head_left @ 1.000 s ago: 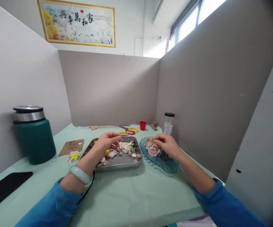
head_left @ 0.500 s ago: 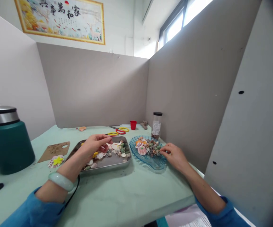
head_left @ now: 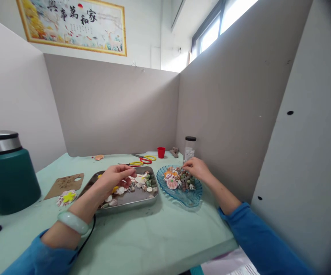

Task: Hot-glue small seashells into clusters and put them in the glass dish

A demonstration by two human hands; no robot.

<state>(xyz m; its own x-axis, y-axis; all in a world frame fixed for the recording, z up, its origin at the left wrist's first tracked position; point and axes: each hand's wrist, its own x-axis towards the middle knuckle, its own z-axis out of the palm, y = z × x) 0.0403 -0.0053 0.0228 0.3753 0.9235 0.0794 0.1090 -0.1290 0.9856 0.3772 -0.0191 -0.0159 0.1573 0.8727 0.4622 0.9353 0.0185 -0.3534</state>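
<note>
My left hand (head_left: 117,178), with a pale green bangle (head_left: 73,222) on its wrist, hovers over a metal tray (head_left: 136,204) of shells and small stones. Its thumb and fingers are closed together; whatever may be between them is too small to make out. To the right lies a blue glass plate (head_left: 186,199), shaped like a scallop. It holds small spiral shells, an orange piece and a pink shell (head_left: 171,183). My right hand (head_left: 197,168) is over the plate's far right part with thumb and fingertips pinched at the shells. What the pinch holds is hidden.
A jar with a black lid (head_left: 189,147) stands behind my right hand. Farther back are a red cup (head_left: 161,152) and scissors (head_left: 145,159). On the left are a green flask (head_left: 9,175), a brown card (head_left: 63,185) and a flower-like piece (head_left: 67,197). Partition panels surround the table.
My right hand has moved left and away from me, from the plate's right edge to its far part. My left hand stays over the tray, nearly still.
</note>
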